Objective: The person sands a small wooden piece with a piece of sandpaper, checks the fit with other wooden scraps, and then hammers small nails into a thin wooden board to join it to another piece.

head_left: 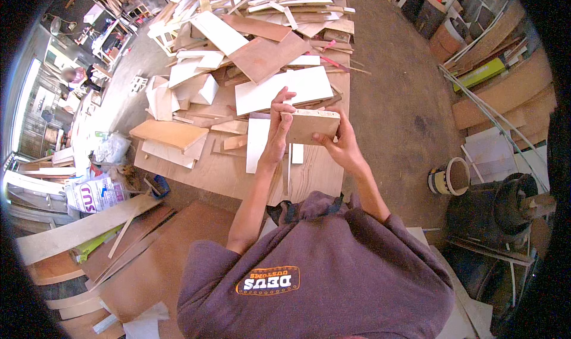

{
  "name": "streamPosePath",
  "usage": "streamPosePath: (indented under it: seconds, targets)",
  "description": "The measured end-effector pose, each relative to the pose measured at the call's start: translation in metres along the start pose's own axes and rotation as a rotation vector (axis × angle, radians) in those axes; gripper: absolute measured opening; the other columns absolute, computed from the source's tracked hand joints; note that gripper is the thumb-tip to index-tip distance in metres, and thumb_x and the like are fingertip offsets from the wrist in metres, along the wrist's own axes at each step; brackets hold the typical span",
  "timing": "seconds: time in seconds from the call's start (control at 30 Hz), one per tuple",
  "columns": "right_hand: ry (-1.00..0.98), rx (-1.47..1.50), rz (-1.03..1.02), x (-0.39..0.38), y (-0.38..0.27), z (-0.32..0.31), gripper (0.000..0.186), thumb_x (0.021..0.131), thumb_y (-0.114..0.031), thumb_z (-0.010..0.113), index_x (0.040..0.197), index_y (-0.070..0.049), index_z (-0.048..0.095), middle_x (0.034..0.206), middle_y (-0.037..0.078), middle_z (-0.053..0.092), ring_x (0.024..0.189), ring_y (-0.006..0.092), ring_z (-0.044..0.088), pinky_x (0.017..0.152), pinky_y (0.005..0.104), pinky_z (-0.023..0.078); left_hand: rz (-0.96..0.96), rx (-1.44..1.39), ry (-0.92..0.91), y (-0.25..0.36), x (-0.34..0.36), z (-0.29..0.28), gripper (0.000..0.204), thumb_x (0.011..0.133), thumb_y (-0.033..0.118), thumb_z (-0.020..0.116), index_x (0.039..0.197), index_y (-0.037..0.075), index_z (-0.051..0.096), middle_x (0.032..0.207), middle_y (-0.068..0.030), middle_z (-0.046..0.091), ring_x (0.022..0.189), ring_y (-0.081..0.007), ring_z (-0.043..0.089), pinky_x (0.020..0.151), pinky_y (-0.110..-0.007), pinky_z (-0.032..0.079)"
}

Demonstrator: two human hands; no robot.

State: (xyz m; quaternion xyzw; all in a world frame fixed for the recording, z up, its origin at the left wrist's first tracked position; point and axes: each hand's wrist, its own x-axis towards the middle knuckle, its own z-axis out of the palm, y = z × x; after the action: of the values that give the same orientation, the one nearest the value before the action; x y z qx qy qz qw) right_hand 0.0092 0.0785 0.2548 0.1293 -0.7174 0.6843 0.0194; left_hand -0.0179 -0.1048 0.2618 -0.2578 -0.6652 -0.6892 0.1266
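Brown floor (389, 95) runs all along the right edge of the wooden table (324, 175), and that side gives room to move. Scrap wood (267, 59) crowds the far edge and middle; one white board (306, 89) reaches close to the right edge, and bare grain shows at the near right corner. Onto the writing: a dark shirt (345, 261) wears a patch (269, 281) lettered in white and orange, upside down from here, and out past the near left corner a white sack (101, 194) shows purple letters. And here's the block (312, 128), raised above the table's near end, left hand (278, 130) gripping its left end, right hand (345, 141) its right, thumb on the face.
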Motion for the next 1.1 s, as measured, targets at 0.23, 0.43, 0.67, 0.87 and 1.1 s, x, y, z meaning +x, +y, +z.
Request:
streamPosePath:
  seconds: [0.23, 0.43, 0.67, 0.87, 1.1]
  targets:
    - [0.016, 0.108, 0.043, -0.001, 0.001, -0.003, 0.057, 0.084, -0.017, 0.076, 0.129, -0.007, 0.043, 0.118, 0.007, 0.057, 0.114, 0.0185, 0.054, 0.094, 0.0350, 0.048, 0.061, 0.094, -0.004, -0.008, 0.001, 0.007, 0.022, 0.103, 0.038, 0.041, 0.109, 0.017, 0.046, 0.139, -0.0107, 0.039, 0.143, -0.0276, 0.022, 0.116, -0.051, 0.020]
    - [0.023, 0.071, 0.018, -0.004, 0.013, -0.002, 0.061, 0.083, -0.008, 0.075, 0.133, -0.008, 0.040, 0.118, 0.008, 0.054, 0.112, 0.0190, 0.053, 0.096, 0.0345, 0.046, 0.057, 0.130, 0.043, -0.007, -0.005, 0.008, 0.026, 0.103, 0.040, 0.039, 0.106, 0.015, 0.044, 0.133, -0.0147, 0.045, 0.142, -0.0323, 0.026, 0.116, -0.050, 0.020]
    - [0.012, 0.000, -0.017, -0.011, 0.002, 0.014, 0.056, 0.084, -0.019, 0.077, 0.127, -0.007, 0.043, 0.112, 0.007, 0.057, 0.107, 0.0179, 0.054, 0.088, 0.0331, 0.049, 0.139, 0.188, 0.102, -0.006, -0.024, 0.004, 0.029, 0.103, 0.041, 0.039, 0.117, 0.015, 0.038, 0.141, -0.0183, 0.040, 0.141, -0.0332, 0.027, 0.115, -0.051, 0.019]
    - [-0.061, -0.037, -0.007, -0.032, 0.005, 0.019, 0.056, 0.080, -0.019, 0.080, 0.122, -0.006, 0.045, 0.109, 0.008, 0.059, 0.106, 0.0172, 0.056, 0.085, 0.0333, 0.050, 0.235, 0.249, 0.150, 0.002, -0.054, 0.003, 0.022, 0.104, 0.032, 0.040, 0.119, 0.017, 0.035, 0.136, -0.0162, 0.043, 0.142, -0.0388, 0.024, 0.115, -0.056, 0.020]
    - [-0.088, -0.083, 0.105, -0.050, -0.021, 0.033, 0.052, 0.078, -0.018, 0.083, 0.115, -0.005, 0.048, 0.100, 0.007, 0.062, 0.098, 0.0158, 0.060, 0.081, 0.0323, 0.051, 0.312, 0.361, 0.299, 0.008, -0.083, 0.005, 0.024, 0.104, 0.040, 0.036, 0.116, 0.018, 0.035, 0.132, -0.0188, 0.045, 0.137, -0.0417, 0.032, 0.113, -0.057, 0.022]
